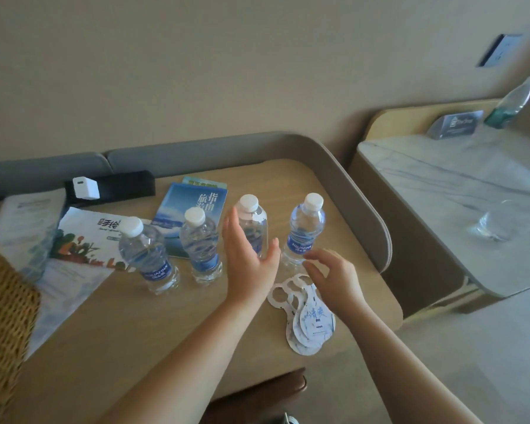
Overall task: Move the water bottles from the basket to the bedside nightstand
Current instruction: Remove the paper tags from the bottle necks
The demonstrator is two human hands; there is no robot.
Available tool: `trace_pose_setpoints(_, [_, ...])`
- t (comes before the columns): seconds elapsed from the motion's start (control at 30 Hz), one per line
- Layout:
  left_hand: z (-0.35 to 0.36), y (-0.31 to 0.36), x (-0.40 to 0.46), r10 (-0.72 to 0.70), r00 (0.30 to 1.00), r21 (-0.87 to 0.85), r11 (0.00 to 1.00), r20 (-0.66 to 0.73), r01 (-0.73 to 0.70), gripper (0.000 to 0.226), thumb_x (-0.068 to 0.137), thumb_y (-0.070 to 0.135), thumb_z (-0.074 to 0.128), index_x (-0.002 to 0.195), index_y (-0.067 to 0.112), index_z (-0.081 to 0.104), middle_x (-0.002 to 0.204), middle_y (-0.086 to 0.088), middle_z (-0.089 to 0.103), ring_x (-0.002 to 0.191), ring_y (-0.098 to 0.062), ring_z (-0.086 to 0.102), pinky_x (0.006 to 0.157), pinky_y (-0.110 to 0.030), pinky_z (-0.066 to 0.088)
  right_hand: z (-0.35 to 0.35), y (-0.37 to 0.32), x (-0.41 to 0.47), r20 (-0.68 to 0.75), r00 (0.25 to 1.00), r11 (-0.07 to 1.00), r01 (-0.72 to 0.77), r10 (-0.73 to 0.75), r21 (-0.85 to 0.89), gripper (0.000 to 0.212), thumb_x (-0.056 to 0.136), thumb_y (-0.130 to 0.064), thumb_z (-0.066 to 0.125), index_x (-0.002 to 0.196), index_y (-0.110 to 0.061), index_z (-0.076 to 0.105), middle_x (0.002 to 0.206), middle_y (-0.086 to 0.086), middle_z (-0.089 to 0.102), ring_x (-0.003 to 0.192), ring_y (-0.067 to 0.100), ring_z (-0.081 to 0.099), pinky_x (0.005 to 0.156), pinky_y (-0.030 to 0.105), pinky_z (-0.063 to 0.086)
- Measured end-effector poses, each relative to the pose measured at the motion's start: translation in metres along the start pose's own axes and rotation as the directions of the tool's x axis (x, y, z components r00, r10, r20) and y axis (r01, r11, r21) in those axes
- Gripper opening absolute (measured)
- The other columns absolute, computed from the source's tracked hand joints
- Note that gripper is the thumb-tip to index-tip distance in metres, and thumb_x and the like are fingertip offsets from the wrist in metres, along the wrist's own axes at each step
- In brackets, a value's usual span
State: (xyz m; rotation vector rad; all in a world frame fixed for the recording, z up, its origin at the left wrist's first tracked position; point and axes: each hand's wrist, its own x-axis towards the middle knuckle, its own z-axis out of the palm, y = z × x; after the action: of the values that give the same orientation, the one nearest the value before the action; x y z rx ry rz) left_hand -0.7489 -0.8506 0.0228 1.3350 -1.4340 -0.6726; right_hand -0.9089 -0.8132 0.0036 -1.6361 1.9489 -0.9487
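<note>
Four water bottles are standing upright in a loose row on the tan worktop (166, 347), which is the nightstand with a raised padded rim along its back and right side. The first bottle (147, 255) is sitting furthest left, the second bottle (200, 246) just beside it, the third bottle (253, 228) partly hidden behind a hand, and the fourth bottle (303, 234) furthest right near the rim. All are wearing white caps and blue labels. The left hand (248, 255) is hovering in front of the third bottle with fingers spread wide, holding nothing. The right hand (334, 276) is hanging loosely open just beside the base of the fourth bottle, fingers curled a little, gripping nothing. Below that hand a stack of paper hang tags (306, 313) is lying flat on the worktop. The woven basket (3, 307) is showing at the left edge, next to a map leaflet (89, 240). A blue booklet (190, 209) is lying behind the bottles, and a white charger (84, 188) is resting on a black case (126, 186).
</note>
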Motion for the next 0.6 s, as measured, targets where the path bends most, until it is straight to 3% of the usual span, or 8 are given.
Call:
trace_pose_setpoints(0.1, [0.005, 0.0, 0.011, -0.06, 0.998, 0.005, 0.998, -0.019, 0.06, 0.089, 0.078, 0.009, 0.073, 0.149, 0.011, 0.02, 0.146, 0.005, 0.03, 0.135, -0.005, 0.028, 0.11, -0.021, 0.026, 0.0, -0.021, 0.013, -0.003, 0.999, 0.989, 0.042, -0.041, 0.139, 0.01, 0.089, -0.02, 0.063, 0.094, -0.025, 0.071, 0.091, -0.018, 0.066, 0.088, -0.016, 0.056, 0.072, -0.001, 0.037])
trace_pose_setpoints(0.17, [0.006, 0.001, 0.019, -0.119, 0.993, -0.017, 0.993, 0.002, 0.119, 0.087, 0.077, 0.005, 0.07, 0.149, 0.015, 0.021, 0.146, 0.006, 0.032, 0.131, -0.001, 0.027, 0.106, -0.016, 0.022, 0.001, -0.029, 0.017, 0.007, 0.999, 0.98, 0.037, -0.039, 0.194, 0.013, 0.09, -0.019, 0.062, 0.097, -0.024, 0.071, 0.095, -0.016, 0.068, 0.09, -0.014, 0.057, 0.072, -0.002, 0.036])
trace_pose_setpoints(0.33, [-0.001, -0.003, 0.035, -0.278, 0.957, -0.182, 0.94, 0.08, 0.289, 0.077, 0.08, 0.001, 0.054, 0.148, 0.023, 0.026, 0.15, 0.006, 0.036, 0.137, -0.008, 0.033, 0.108, -0.025, 0.029, 0.01, -0.042, 0.024, 0.112, 0.99, 0.982, 0.068, -0.089, 0.177, 0.036, 0.09, -0.019, 0.059, 0.126, -0.023, 0.057, 0.115, -0.018, 0.057, 0.113, 0.007, 0.054, 0.082, 0.002, 0.033])
trace_pose_setpoints(0.47, [-0.007, -0.007, 0.034, -0.304, 0.939, -0.244, 0.91, 0.159, 0.336, 0.077, 0.069, 0.016, 0.048, 0.144, 0.027, 0.034, 0.14, 0.013, 0.045, 0.127, 0.001, 0.04, 0.098, -0.014, 0.032, 0.031, -0.054, 0.036, 0.205, 0.972, 0.987, 0.091, -0.117, 0.135, 0.069, 0.089, -0.024, 0.063, 0.148, -0.017, 0.027, 0.153, -0.003, 0.034, 0.141, 0.011, 0.027, 0.103, 0.012, 0.017])
trace_pose_setpoints(0.53, [-0.008, -0.009, 0.031, -0.288, 0.939, -0.248, 0.912, 0.187, 0.328, 0.079, 0.067, 0.011, 0.045, 0.143, 0.029, 0.035, 0.141, 0.012, 0.045, 0.131, -0.002, 0.04, 0.104, -0.021, 0.033, 0.043, -0.06, 0.042, 0.215, 0.971, 0.989, 0.073, -0.1, 0.13, 0.079, 0.088, -0.026, 0.065, 0.151, -0.015, 0.018, 0.156, 0.002, 0.028, 0.144, 0.015, 0.022, 0.11, 0.021, 0.02])
trace_pose_setpoints(0.6, [-0.011, -0.013, 0.03, -0.282, 0.936, -0.239, 0.914, 0.21, 0.329, 0.08, 0.069, 0.003, 0.042, 0.145, 0.028, 0.032, 0.145, 0.009, 0.043, 0.135, -0.007, 0.038, 0.109, -0.027, 0.033, 0.053, -0.062, 0.045, 0.212, 0.977, 0.994, 0.013, -0.035, 0.105, 0.08, 0.087, -0.028, 0.066, 0.15, -0.014, 0.019, 0.151, 0.007, 0.038, 0.139, 0.021, 0.033, 0.108, 0.031, 0.031])
